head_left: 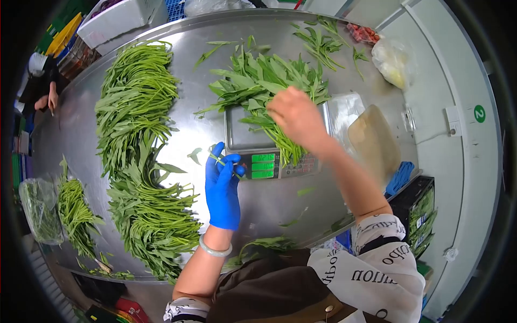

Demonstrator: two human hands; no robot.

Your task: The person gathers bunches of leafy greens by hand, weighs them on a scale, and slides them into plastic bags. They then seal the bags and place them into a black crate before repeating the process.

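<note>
My left hand (222,188), in a blue glove, pinches a thin water spinach stem (216,159) near the front left corner of the scale. On the weighing scale (250,141) lies a heap of leafy water spinach (264,81), its stems pointing toward me and its leaves over the far edge. The scale's green display (263,166) is lit. Bare and slightly blurred, my right hand (296,116) is over the right part of the heap with its fingers curled closed; what they hold, if anything, is hidden.
Long rows of water spinach (137,91) lie on the steel table (194,107) to the left, beside a smaller bunch (75,210) and a bagged bunch (41,210). Rightward are a tan board (374,134), blue ties (399,177) and a plastic bag (390,59). Another person's hand (53,99) shows far left.
</note>
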